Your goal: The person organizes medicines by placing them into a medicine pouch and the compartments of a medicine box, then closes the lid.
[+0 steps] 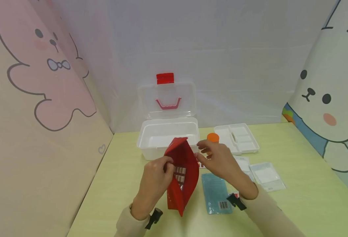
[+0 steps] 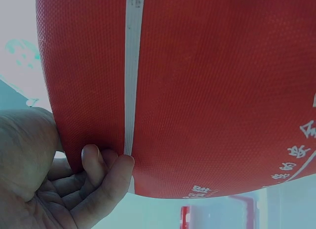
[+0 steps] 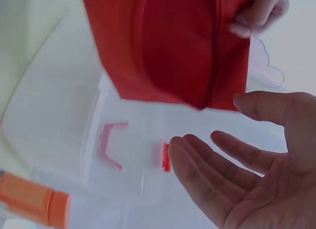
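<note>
A red fabric pouch [image 1: 191, 168] with white lettering hangs over the front of the table, its mouth spread. Inside it several blister packs of capsules [image 1: 179, 174] show. My left hand [image 1: 157, 177] pinches the pouch's edge between thumb and fingers; the left wrist view shows this grip beside a white zipper strip [image 2: 131, 91]. My right hand [image 1: 218, 158] is just right of the pouch, fingers spread and loosely bent, holding nothing. In the right wrist view its thumb tip [image 3: 242, 103] lies right at the pouch's lower edge.
Behind the pouch stands a white box [image 1: 168, 131] with its clear lid raised. An orange-capped bottle [image 1: 213, 137] and a white divided tray [image 1: 245, 138] are to its right. A blue-green packet [image 1: 216, 194] and white packets [image 1: 267, 176] lie on the table's right side.
</note>
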### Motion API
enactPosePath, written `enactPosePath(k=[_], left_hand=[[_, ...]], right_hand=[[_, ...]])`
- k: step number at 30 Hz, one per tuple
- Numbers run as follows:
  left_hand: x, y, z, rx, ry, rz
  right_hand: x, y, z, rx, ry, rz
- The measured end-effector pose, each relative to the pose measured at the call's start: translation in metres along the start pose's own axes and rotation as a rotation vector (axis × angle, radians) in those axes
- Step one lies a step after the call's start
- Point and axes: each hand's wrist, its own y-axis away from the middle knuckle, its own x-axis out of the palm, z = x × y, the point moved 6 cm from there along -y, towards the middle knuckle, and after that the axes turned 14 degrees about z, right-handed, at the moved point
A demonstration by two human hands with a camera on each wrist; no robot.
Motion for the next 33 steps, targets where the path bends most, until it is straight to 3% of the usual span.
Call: enactPosePath(k=[6,14,23,33], left_hand=[[0.000,0.000,0.003,-0.016,0.001,0.012],[-0.001,-0.001,0.006,-0.027,0.010,0.018],[0.001,-0.004,0.008,-0.018,0.024,0.023],[0.005,-0.008,0.013,0.012,0.047,-0.012]], right_hand=[[-0.004,0.007,-0.033,0.116,0.091,0.031],[0.006,0.017,-0.067,0.226,0.172,0.089],[0.037,0.029,-0.095,0.345,0.242,0.213],[0.069,0.035,-0.110,0.429,0.290,0.324]])
